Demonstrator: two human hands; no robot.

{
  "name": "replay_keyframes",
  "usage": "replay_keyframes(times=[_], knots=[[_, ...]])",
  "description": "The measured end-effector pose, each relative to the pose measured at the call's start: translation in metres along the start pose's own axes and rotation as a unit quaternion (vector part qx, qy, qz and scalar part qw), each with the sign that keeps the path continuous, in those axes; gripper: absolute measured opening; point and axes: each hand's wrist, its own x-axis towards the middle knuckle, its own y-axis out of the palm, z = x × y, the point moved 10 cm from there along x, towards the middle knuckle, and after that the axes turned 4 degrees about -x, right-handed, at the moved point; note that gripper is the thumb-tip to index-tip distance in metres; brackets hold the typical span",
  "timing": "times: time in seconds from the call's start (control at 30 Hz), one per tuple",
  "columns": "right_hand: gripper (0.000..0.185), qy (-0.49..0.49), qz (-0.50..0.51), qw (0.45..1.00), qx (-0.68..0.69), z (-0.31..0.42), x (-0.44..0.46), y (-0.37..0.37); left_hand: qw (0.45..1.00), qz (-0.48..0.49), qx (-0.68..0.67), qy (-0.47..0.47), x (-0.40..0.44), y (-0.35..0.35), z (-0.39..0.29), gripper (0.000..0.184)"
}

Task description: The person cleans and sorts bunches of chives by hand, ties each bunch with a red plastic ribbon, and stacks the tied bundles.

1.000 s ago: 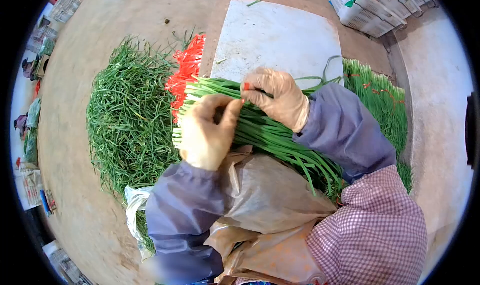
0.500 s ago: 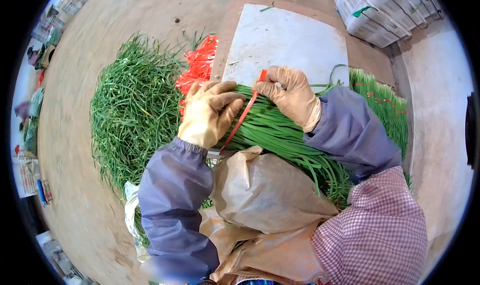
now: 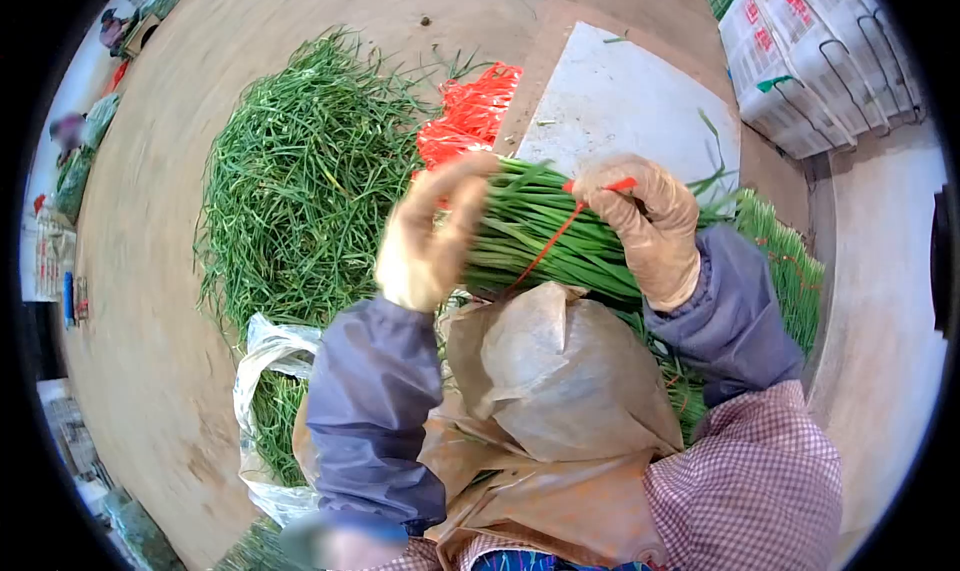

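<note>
Stalks (image 3: 592,249) lie bunched across the board's near edge; red tie (image 3: 547,246) spans them, fastening apparently incomplete. Right hand (image 3: 664,237) grip pinches the tie; left hand (image 3: 423,246), blurred, looks parted. Banded bunches (image 3: 787,256), judged finished, lie beyond the board's (image 3: 640,101) right edge.

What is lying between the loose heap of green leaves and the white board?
Red plastic strips, then a brown border, show there in the head view.

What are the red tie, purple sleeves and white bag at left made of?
Red tie in the right hand: probably plastic ribbon; thin, bright, smooth-looking.
Purple sleeves: likely coated fabric; slight sheen, soft folds.
White bag: looks like thin plastic film; glossy, crumpled.
</note>
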Motion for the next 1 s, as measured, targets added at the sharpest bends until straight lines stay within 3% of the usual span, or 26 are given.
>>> replay_keyframes(times=[0.03,0.1,0.17,0.23,0.37,0.43,0.5,0.53,0.6,0.63,0.67,0.73,0.9,1.0], knots=[[0.008,0.018,-0.01,0.999,0.042,-0.005,-0.005,0.001,0.992,-0.062,-0.104,-0.026,0.002,-0.023,0.013,0.04],[0.008,0.077,-0.024,0.991,0.104,-0.014,-0.013,0.004,0.98,-0.144,-0.139,0.01,0.006,-0.068,0.039,0.054],[0.007,0.105,-0.032,0.982,0.154,-0.022,-0.016,0.004,0.961,-0.163,-0.209,-0.079,0.005,-0.08,0.094,0.073],[0.011,0.089,-0.03,0.985,0.147,-0.021,-0.017,0.005,0.947,-0.141,-0.239,-0.162,-0.006,-0.065,0.129,0.081],[0.018,0.105,-0.052,0.979,0.169,-0.033,-0.012,0.006,0.958,0.044,-0.265,-0.098,-0.013,0.017,0.114,0.093],[0.02,0.107,-0.064,0.973,0.193,-0.037,-0.012,0.004,0.925,0.0,-0.371,-0.082,-0.008,0.016,0.12,0.095],[0.019,0.095,-0.066,0.966,0.231,-0.037,-0.01,0.004,0.917,-0.163,-0.356,-0.076,-0.005,-0.027,0.133,0.099],[0.019,0.101,-0.049,0.965,0.236,-0.041,-0.012,0.006,0.935,-0.125,-0.317,-0.094,-0.006,-0.009,0.113,0.099],[0.019,0.086,-0.063,0.963,0.247,-0.043,-0.012,0.008,0.98,0.055,-0.168,-0.091,-0.004,0.033,0.084,0.102],[0.019,0.081,-0.069,0.961,0.254,-0.043,-0.014,0.01,0.962,0.052,-0.261,-0.067,-0.004,0.044,0.097,0.101],[0.02,0.099,-0.086,0.952,0.277,-0.042,-0.015,0.009,0.963,0.015,-0.267,-0.041,-0.001,0.03,0.102,0.098],[0.02,0.089,-0.079,0.957,0.265,-0.036,-0.014,0.007,0.916,-0.126,-0.376,-0.058,0.003,-0.012,0.121,0.089],[0.02,0.094,-0.065,0.951,0.288,-0.035,-0.014,0.012,0.992,0.001,-0.125,0.018,-0.002,0.032,0.087,0.06],[0.019,0.093,-0.069,0.952,0.282,-0.036,-0.017,0.004,0.987,-0.134,-0.07,0.063,0.006,-0.016,0.033,0.063]])
